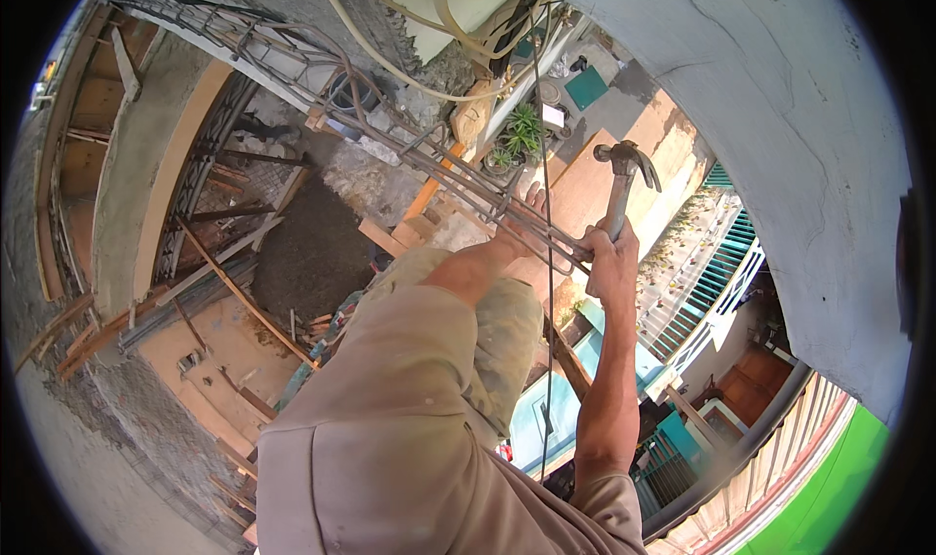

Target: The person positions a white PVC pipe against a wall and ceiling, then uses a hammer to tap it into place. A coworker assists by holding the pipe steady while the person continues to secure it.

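Note:
Raised in my right hand [614, 261] is a claw hammer [618, 202], its steel head and claw at the top and my fingers closed round the lower handle. Beside and partly behind a bundle of steel rebar [478, 190], my left hand [525, 226] rests on a pale wooden board [568, 187]. Its visible fingers look stretched out, though the bars hide part of them. The ends of the rebar reach close to my right hand.
A thin dark cable [548, 311] hangs down in front of me. Far below lie potted plants [519, 136], a dark sand heap [312, 248] and a teal railing [697, 297]. Timber props [239, 287] stand at left; a grey wall [780, 116] rises at right.

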`<state>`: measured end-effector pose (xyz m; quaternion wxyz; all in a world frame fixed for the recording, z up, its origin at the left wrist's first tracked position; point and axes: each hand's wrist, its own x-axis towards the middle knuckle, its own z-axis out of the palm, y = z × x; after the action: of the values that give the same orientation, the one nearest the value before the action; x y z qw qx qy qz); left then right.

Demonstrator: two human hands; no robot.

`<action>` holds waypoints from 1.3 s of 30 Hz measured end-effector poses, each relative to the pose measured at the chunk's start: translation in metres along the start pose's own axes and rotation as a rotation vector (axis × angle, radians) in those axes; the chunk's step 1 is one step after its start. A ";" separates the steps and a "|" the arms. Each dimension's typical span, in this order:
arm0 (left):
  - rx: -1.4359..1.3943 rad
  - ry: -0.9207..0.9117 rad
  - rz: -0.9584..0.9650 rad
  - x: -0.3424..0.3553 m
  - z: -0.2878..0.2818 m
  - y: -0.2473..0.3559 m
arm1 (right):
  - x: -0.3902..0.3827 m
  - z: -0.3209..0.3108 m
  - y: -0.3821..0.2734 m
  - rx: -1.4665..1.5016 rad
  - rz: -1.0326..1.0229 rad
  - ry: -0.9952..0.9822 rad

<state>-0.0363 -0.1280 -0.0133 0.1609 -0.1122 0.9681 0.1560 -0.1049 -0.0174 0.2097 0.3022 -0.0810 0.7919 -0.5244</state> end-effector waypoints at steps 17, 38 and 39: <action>-0.402 0.021 0.022 -0.024 -0.012 0.000 | -0.015 -0.017 -0.036 -0.051 -0.114 0.060; 0.055 -0.093 -0.186 0.013 0.040 0.002 | -0.015 0.009 0.020 -0.113 -0.188 0.187; 0.035 -0.010 -0.186 0.011 0.033 0.002 | -0.015 0.007 0.017 -0.126 -0.225 0.188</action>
<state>-0.0377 -0.1172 -0.0466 0.1815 -0.1979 0.9553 0.1238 -0.0855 -0.0087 0.1985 0.1603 -0.1384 0.8341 -0.5093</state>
